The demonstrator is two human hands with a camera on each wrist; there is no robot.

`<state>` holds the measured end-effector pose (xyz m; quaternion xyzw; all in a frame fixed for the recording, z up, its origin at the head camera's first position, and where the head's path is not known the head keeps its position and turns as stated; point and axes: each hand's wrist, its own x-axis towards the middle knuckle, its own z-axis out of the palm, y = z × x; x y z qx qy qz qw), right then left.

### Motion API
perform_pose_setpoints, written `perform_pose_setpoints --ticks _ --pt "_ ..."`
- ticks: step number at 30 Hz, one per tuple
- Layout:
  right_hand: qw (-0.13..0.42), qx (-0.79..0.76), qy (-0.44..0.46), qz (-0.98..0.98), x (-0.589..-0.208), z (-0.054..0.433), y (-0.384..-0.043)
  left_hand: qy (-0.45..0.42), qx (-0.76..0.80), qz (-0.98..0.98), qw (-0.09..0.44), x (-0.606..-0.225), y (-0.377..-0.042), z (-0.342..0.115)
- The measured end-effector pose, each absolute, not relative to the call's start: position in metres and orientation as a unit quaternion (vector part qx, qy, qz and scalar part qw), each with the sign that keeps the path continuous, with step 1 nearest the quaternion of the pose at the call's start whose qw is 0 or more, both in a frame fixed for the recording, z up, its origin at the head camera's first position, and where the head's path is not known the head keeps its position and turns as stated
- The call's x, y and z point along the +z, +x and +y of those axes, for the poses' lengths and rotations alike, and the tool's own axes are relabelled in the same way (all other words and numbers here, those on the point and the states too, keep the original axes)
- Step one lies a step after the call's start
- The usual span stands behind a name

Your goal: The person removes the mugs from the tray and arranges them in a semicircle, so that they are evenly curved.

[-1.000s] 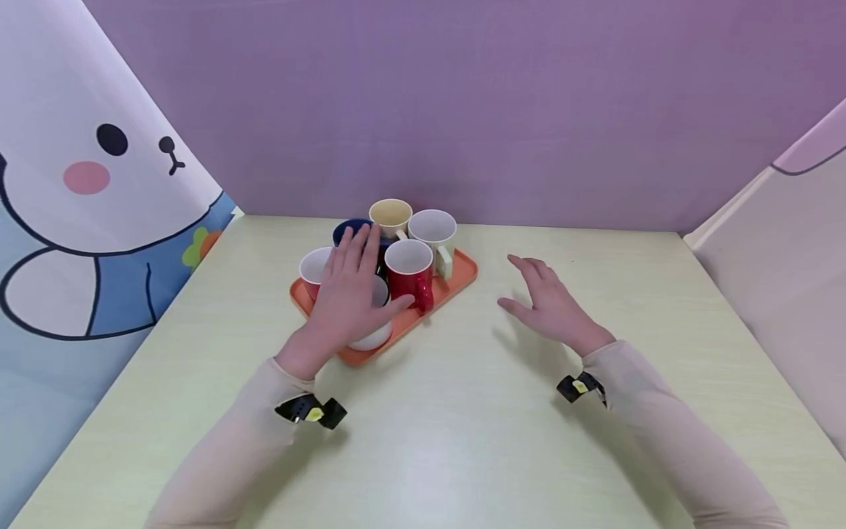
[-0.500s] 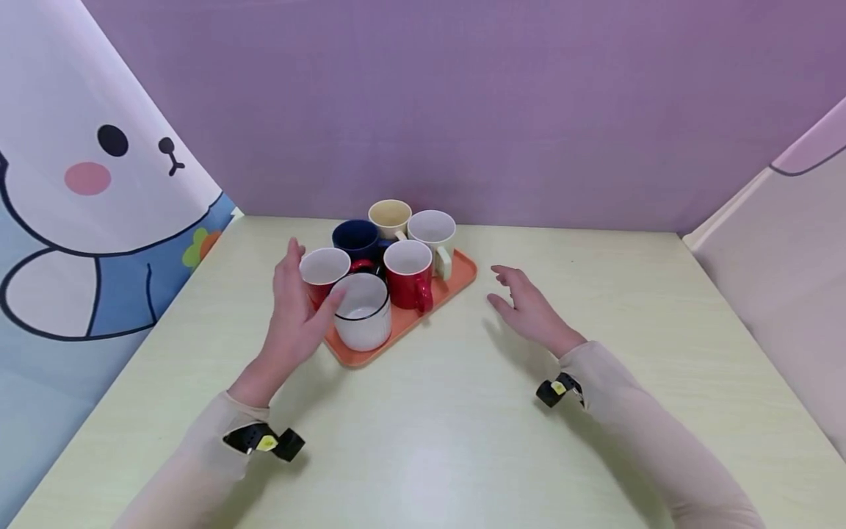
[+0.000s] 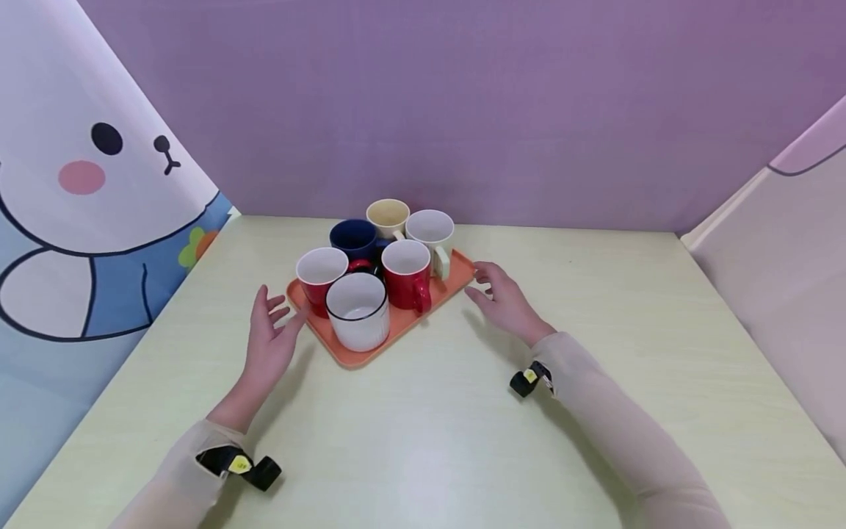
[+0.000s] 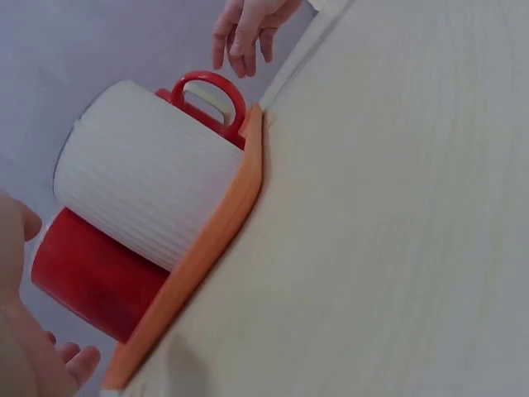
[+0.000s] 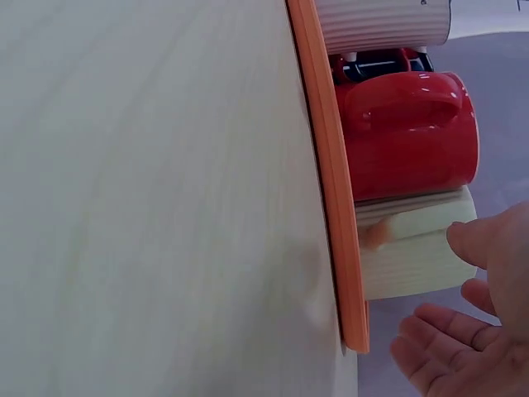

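An orange tray [image 3: 344, 358] holds several mugs, all upright. In front stands a white ribbed mug with a black rim [image 3: 360, 319], with a red mug [image 3: 317, 292] to its left and another red mug [image 3: 405, 285] to its right. Behind them are a dark blue mug [image 3: 353, 239], a cream mug [image 3: 388, 214] and a pale ribbed mug [image 3: 431, 229]. My left hand [image 3: 267, 345] hovers beside the tray's left corner, fingers loosely spread, holding nothing. At the right corner, my right hand [image 3: 505, 301] has relaxed fingertips close to the tray edge, near the pale mug's handle [image 5: 413, 222].
The tray rests on a pale wooden table [image 3: 423, 441], towards its back edge. A purple backdrop [image 3: 496, 110] rises behind it. Cloth panels border both sides, the left one [image 3: 86, 242] printed with a cartoon animal.
My left hand has swept from over the mugs to the tray's left side, uncovering the white and red mugs. My right hand has moved left to the tray's right corner.
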<state>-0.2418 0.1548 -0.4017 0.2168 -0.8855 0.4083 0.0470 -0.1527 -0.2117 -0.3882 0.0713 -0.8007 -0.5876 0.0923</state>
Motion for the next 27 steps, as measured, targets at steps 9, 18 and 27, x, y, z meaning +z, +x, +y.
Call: perform_pose_setpoints --ticks 9,18,27 --pt "0.051 0.437 0.216 -0.872 -0.406 0.138 -0.253 0.118 -0.592 -0.797 0.003 -0.402 -0.154 -0.223" --pt "0.05 0.511 0.191 -0.836 -0.402 0.118 -0.265 0.099 -0.613 -0.784 -0.016 -0.414 -0.16 -0.224" --pt "0.049 0.539 0.152 -0.827 -0.399 0.108 -0.272 0.087 -0.631 -0.771 0.006 -0.422 -0.164 -0.217"
